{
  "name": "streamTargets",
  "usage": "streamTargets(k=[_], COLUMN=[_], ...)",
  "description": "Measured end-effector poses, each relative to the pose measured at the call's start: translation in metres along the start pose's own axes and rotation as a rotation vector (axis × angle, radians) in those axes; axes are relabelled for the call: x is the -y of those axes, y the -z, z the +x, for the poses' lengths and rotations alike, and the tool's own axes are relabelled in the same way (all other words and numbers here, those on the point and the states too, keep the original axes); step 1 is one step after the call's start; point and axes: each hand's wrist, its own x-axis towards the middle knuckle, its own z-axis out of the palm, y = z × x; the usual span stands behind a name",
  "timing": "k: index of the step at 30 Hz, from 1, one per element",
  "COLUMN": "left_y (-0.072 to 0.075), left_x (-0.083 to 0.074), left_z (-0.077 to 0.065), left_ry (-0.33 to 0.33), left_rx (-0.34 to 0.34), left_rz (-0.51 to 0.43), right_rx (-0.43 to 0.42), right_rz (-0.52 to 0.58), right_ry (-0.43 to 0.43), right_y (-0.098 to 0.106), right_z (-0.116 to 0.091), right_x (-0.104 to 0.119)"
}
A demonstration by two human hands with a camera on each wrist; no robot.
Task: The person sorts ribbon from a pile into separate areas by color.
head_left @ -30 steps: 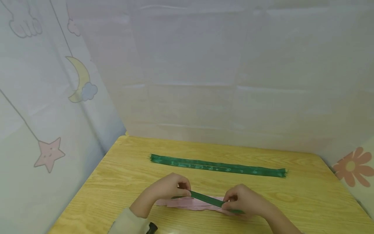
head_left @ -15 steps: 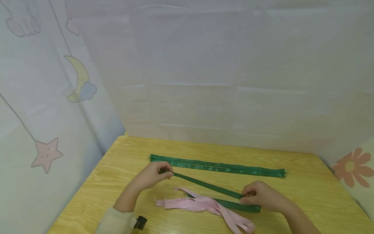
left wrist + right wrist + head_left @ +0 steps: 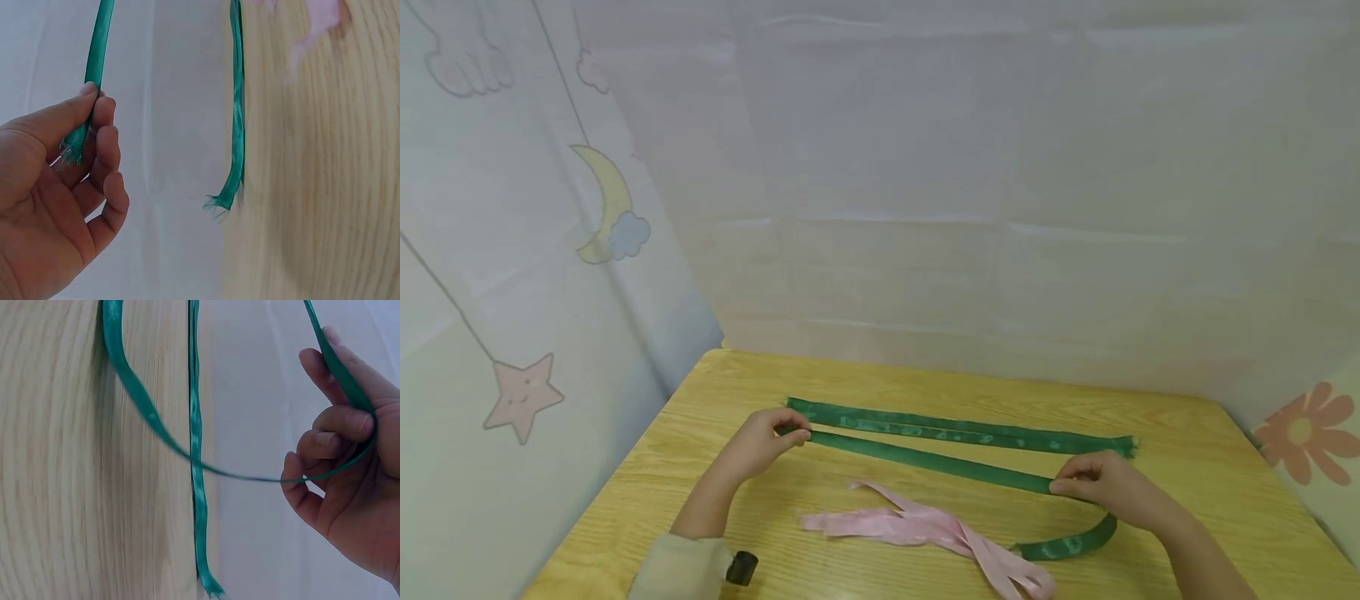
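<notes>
A green satin ribbon (image 3: 925, 460) is stretched between both hands above the table. My left hand (image 3: 760, 446) pinches it close to a frayed end, which shows below the thumb in the left wrist view. With thumb and fingers my right hand (image 3: 1120, 487) pinches the ribbon farther along. Past that grip, the ribbon's tail (image 3: 1063, 547) loops down and back to the table beside a pink ribbon (image 3: 917, 527). The pink ribbon lies in a loose, crossed heap in front of the hands. Behind the held ribbon, more green ribbon (image 3: 1022, 437) lies flat in two parallel strips with frayed ends.
The wooden table (image 3: 700, 433) meets a pale wall covering (image 3: 880, 250) at its back edge. Printed on the coverings are a moon, a star and a flower (image 3: 1298, 429). A small black object (image 3: 742, 568) sits by the left sleeve (image 3: 685, 567).
The hands have moved apart and farther back, drawing the green ribbon off the pink heap and pulling it straight. The pink ribbon has spread toward the front right.
</notes>
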Motion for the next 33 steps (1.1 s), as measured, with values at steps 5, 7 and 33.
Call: streamTargets(k=[5, 7, 33], left_y=[0.001, 0.002, 0.009], left_x=[0.005, 0.007, 0.018], left_z=[-0.001, -0.001, -0.006], left_ry=[0.038, 0.046, 0.098], left_rx=[-0.039, -0.052, -0.096], left_rz=[0.000, 0.006, -0.030], right_rx=[-0.026, -0.034, 0.049], right_rz=[-0.011, -0.011, 0.106], right_ry=[-0.007, 0.000, -0.045], right_y=[0.006, 0.008, 0.032], right_z=[-0.004, -0.006, -0.023], right_x=[-0.007, -0.010, -0.047])
